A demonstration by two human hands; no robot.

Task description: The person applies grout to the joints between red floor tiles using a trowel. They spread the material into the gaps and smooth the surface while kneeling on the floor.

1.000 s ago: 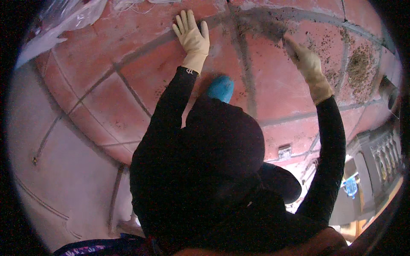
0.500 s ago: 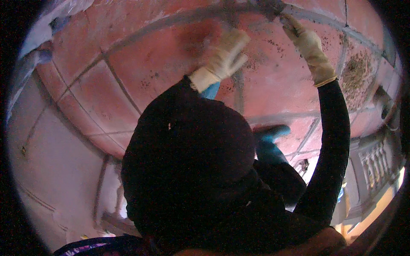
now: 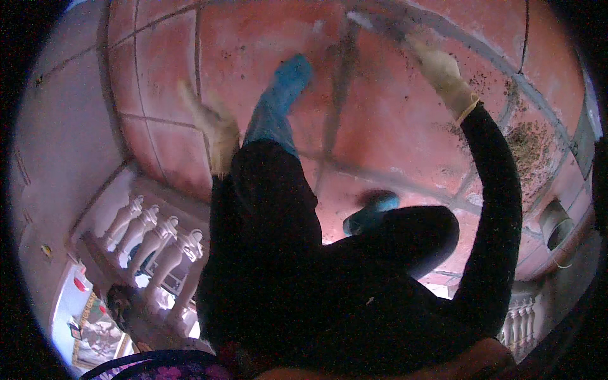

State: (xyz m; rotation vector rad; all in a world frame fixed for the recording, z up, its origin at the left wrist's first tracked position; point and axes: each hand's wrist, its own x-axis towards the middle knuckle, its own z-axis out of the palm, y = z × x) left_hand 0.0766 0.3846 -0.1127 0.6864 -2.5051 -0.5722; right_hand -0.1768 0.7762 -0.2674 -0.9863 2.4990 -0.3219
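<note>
Pale work gloves cover both hands. My left hand (image 3: 218, 126) is off to the left, over red floor tiles (image 3: 392, 120) and beside my left leg. It looks empty, with its fingers apart, though somewhat smeared by motion. My right hand (image 3: 438, 71) reaches to the far side, low over the tiles near a wide grey joint (image 3: 465, 35). Its fingers are closed and blurred. Something dark grey and smeared shows at their tips; its kind cannot be made out. A small whitish patch (image 3: 360, 20) lies just left of it.
My blue-covered left foot (image 3: 282, 95) and right foot (image 3: 373, 214) rest on the tiles. Dark, crumbly dirt (image 3: 529, 149) covers a tile at the right, near a round pipe opening (image 3: 557, 229). White balusters (image 3: 152, 244) stand at lower left, below a plain wall (image 3: 60, 145).
My left hand has swung left and nearer, away from the middle tiles. My view has turned, showing the left balusters and more of my legs. The right hand stays at the far joint.
</note>
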